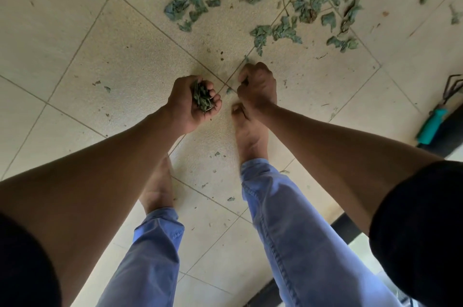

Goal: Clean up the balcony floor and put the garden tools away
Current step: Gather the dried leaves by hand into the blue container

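Many wilted green leaves (265, 1) lie scattered over the beige tiled floor (105, 38) at the top of the view. My left hand (190, 104) is cupped palm-up around a bunch of gathered leaves (202, 96). Beside it, my right hand (258, 85) reaches down to the floor with its fingers curled and pinched together near a small leaf bit (228, 91); I cannot see whether anything is between them. A garden tool with a teal handle (432, 126) and dark metal prongs (453, 86) lies at the right edge.
My two bare feet (249, 136) and blue trouser legs (288, 219) stand on the tiles below the hands. Small leaf crumbs (230, 198) dot the floor around them. A dark strip (343, 224) borders the floor at the lower right.
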`<state>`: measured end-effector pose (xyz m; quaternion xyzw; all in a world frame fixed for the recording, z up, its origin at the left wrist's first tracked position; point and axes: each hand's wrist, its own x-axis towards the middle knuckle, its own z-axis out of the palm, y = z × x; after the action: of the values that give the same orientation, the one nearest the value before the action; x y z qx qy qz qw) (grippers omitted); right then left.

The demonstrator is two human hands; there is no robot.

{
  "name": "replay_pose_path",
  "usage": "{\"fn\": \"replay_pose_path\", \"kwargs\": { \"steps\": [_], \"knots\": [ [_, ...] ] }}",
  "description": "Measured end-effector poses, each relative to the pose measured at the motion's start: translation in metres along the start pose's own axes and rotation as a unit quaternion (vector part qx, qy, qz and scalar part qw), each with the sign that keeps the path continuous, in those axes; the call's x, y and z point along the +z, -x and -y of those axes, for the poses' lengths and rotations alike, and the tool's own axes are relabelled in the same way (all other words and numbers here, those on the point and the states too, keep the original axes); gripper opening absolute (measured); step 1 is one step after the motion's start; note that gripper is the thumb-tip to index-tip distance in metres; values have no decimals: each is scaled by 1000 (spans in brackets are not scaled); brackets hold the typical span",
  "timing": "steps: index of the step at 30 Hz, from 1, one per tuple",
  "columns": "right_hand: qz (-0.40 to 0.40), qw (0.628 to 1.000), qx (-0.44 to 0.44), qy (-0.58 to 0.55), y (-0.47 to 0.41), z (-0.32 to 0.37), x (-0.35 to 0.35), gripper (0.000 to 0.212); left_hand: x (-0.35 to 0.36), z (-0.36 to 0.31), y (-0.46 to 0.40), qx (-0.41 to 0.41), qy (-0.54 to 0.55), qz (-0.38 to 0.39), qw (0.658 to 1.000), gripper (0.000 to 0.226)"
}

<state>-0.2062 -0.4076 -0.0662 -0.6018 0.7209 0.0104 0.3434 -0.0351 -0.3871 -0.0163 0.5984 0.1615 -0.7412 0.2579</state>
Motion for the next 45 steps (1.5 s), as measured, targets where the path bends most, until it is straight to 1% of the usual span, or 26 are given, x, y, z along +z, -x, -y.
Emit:
{"fn": "replay_pose_path", "kwargs": {
  "steps": [3,5,7,9,11,13,15,17,20,21,23,24,26,28,29,30,32,33,35,37,39,42,45],
  "knots": [
    [-32,997,43,-51,1,2,-9,30,-3,1,6,1,-6,-4,1000,44],
    [-52,993,43,-92,11,17,-21,29,-3,2,12,3,-16,-4,1000,43],
    [-71,989,-2,-126,29,43,-35,26,0,1,19,8,-23,-4,1000,42],
    [-80,982,-70,-154,52,69,-46,22,5,-1,27,17,-43,9,999,42],
    [-74,972,-147,-166,75,88,-49,18,7,-4,33,40,-87,32,995,41],
    [-51,965,-207,-151,87,96,-42,14,5,-9,35,60,-117,42,990,41],
    [-22,969,-220,-112,90,98,-31,12,-1,-13,37,29,-100,36,994,43],
    [-16,973,-219,-76,91,99,-22,12,-9,-13,36,6,-84,48,995,40],
    [-28,970,-228,-83,102,104,-18,15,-17,-10,37,10,-81,42,996,57],
    [-37,966,-237,-92,106,104,-19,15,-17,-8,37,12,-75,40,996,59],
    [-56,963,-243,-104,113,98,-23,15,-20,-2,38,20,-63,27,997,57],
    [-64,965,-230,-109,114,92,-25,15,-21,1,38,16,-54,20,998,53],
    [-89,974,-174,-116,114,71,-26,18,-22,8,35,-7,-34,6,999,42],
    [-114,984,-99,-96,112,44,-23,23,-23,14,32,-30,-10,-8,999,36],
    [-115,989,-49,-77,108,25,-21,25,-23,16,30,-38,-16,-14,999,36],
    [-98,993,14,-59,104,5,-19,31,-22,18,28,-42,-24,-15,999,36],
    [-39,989,141,-22,96,-36,-16,53,-24,22,24,-46,-46,-10,998,36],
    [-23,984,176,0,94,-54,-16,63,-25,23,22,-49,-50,-5,997,36],
    [-22,981,190,29,89,-79,-16,74,-30,25,18,-52,-60,-7,997,35],
    [-23,983,183,21,85,-90,-13,73,-36,25,13,-50,-66,-18,996,34],
    [-30,985,168,9,83,-92,-7,62,-41,26,9,-50,-73,-26,996,34],
    [-50,989,139,-7,83,-84,5,39,-44,27,8,-49,-76,-34,995,35],
    [-46,993,106,10,81,-74,12,23,-41,28,9,-51,-72,-41,995,36]
  ]
}}
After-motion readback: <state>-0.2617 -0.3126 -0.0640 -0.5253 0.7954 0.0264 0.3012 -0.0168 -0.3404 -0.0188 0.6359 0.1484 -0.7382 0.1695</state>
